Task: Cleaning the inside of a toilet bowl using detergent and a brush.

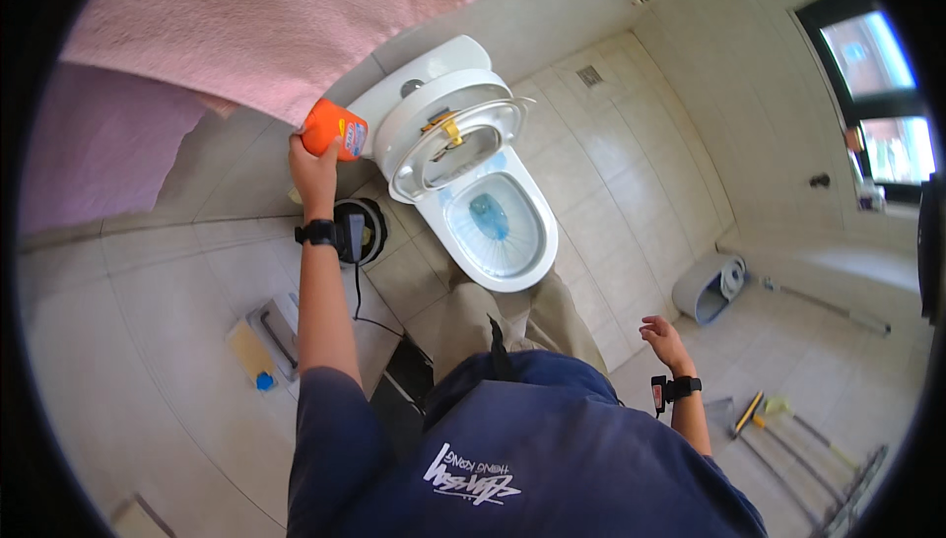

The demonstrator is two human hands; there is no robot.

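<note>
My left hand (316,168) grips an orange plastic bottle (336,130) with a printed label, held beside the tank of a white toilet (543,242). The bottle's far end is partly hidden by a hanging pink towel (295,13). Both the lid (451,91) and the seat (406,187) of the toilet are raised, with a yellow tab (451,131) on the seat. Blue-tinted water (489,216) stands in the bowl. My right hand (664,340) hangs out to the right, fingers loosely bent and apart, holding nothing.
A round waste bin (378,231) stands left of the toilet. Wall fixtures (281,335) are at lower left. On the right are a grey mop bucket (695,288), a long pole (835,307) and several long-handled cleaning tools (791,449). A floor drain (589,77) lies beyond the toilet.
</note>
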